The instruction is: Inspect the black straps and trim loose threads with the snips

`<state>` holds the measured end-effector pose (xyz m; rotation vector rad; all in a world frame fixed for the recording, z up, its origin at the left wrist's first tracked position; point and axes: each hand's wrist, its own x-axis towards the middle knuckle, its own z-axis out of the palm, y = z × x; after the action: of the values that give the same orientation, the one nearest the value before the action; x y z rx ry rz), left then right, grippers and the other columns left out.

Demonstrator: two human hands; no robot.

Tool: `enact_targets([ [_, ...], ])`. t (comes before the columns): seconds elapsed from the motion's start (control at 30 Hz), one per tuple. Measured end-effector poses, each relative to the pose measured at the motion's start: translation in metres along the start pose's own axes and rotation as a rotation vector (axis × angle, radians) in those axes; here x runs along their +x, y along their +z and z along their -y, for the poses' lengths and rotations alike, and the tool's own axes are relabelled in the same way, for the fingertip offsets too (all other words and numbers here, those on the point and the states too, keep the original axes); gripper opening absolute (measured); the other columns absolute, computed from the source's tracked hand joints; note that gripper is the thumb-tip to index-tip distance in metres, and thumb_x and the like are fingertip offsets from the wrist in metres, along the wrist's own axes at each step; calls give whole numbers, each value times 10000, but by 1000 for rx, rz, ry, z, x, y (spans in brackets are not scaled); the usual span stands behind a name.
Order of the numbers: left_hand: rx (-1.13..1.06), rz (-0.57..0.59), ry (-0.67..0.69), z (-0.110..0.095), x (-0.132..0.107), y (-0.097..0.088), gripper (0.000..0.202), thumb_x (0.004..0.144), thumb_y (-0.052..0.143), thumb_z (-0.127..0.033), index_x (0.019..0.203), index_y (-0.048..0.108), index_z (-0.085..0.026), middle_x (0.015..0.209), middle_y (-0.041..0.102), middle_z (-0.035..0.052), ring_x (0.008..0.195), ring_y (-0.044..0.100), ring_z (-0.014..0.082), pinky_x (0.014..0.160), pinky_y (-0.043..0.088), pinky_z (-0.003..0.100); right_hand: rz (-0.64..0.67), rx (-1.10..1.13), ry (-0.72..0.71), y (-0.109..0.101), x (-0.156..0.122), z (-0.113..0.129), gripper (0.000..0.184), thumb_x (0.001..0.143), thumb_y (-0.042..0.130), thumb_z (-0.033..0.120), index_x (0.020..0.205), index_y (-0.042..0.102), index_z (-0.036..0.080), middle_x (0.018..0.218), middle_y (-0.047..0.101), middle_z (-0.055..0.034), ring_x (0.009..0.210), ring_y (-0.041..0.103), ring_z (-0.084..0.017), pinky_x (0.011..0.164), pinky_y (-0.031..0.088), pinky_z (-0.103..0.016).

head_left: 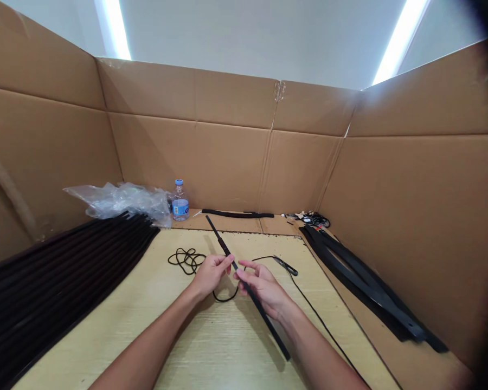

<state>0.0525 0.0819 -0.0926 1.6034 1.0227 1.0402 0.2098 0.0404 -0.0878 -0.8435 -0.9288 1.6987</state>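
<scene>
Left hand pinches black strip between thumb and fingertips; strip held diagonally above worktop. Right hand has grip spread, strip running beneath; cannot tell if pressed on it. Coiled black cord just beside left hand. Bundled black strips at left; plastic bag, water bottle beyond.

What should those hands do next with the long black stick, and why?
I think maybe lay the thin black strip down on the wooden board. The left hand and right hand are both on it, and the black cord lies bunched nearby, so a free hand could reach it.
</scene>
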Motion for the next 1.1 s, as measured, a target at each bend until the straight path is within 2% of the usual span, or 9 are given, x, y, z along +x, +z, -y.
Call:
enact_targets([
  [0.17, -55, 75, 17, -1, 0, -1, 526, 749, 546, -638, 546, 468, -158, 462, 318, -55, 428, 224, 77, 437, 146, 233, 129, -126, -35, 0, -6, 0, 430, 598, 795, 308, 878, 555, 86, 711, 585, -8, 529, 534, -73, 469, 394, -181],
  [0.3, 14, -2, 57, 0, 3, -5, 531, 738, 551, -643, 541, 460, -159, 489, 365, -40, 464, 281, 90, 463, 204, 232, 62, -103, -87, 3, -1, 0, 531, 572, 794, 402, 895, 455, 152, 806, 638, -29, 544, 567, -117, 434, 393, -205],
  [0.37, 80, -55, 72, 3, 5, -6, 549, 733, 535, -662, 523, 441, -163, 480, 336, -43, 472, 273, 94, 465, 196, 234, 1, -77, -108, 4, 2, -1, 549, 575, 786, 422, 933, 485, 135, 772, 647, -40, 532, 536, -90, 455, 389, -194],
  [0.47, 122, -59, 76, 6, 6, -5, 549, 730, 529, -667, 534, 465, -159, 481, 324, -46, 478, 270, 95, 466, 188, 233, -87, -54, -78, 5, 1, -3, 583, 539, 820, 339, 1000, 551, 103, 718, 627, -12, 529, 507, -52, 487, 387, -163],
  [0.57, 84, -25, 45, 6, 5, -3, 541, 718, 550, -665, 556, 490, -153, 499, 373, -35, 483, 303, 100, 467, 205, 231, -41, -91, -47, 6, -4, -4, 487, 548, 817, 318, 906, 589, 80, 689, 594, -2, 498, 495, -43, 471, 396, -164],
  [0.7, 86, -37, 57, 3, 4, -3, 542, 746, 523, -653, 533, 477, -157, 483, 361, -34, 474, 298, 99, 465, 204, 236, -18, -97, -43, 7, -3, -4, 602, 571, 787, 428, 1011, 494, 140, 791, 641, -39, 481, 543, -103, 419, 419, -215],
  [0.83, 148, -85, 44, 5, 5, -7, 559, 754, 499, -662, 503, 470, -163, 442, 306, -46, 442, 246, 92, 442, 156, 244, -42, -108, -48, 5, 5, -4, 646, 581, 715, 579, 989, 516, 119, 794, 651, -72, 404, 460, -67, 353, 316, -186],
  [0.97, 94, -25, -10, 4, 3, -7, 552, 744, 505, -677, 534, 482, -167, 440, 314, -49, 420, 240, 91, 426, 134, 247, 0, -156, -30, 1, 5, -4, 522, 628, 700, 545, 866, 605, 90, 677, 597, -26, 433, 426, -44, 389, 288, -173],
  [1.1, 25, 26, 35, -2, -1, -7, 537, 736, 539, -656, 529, 461, -166, 458, 333, -48, 426, 236, 83, 430, 154, 241, 80, -193, -26, 2, -6, 0, 438, 690, 689, 481, 807, 571, 76, 575, 551, -7, 462, 470, -56, 447, 335, -172],
])
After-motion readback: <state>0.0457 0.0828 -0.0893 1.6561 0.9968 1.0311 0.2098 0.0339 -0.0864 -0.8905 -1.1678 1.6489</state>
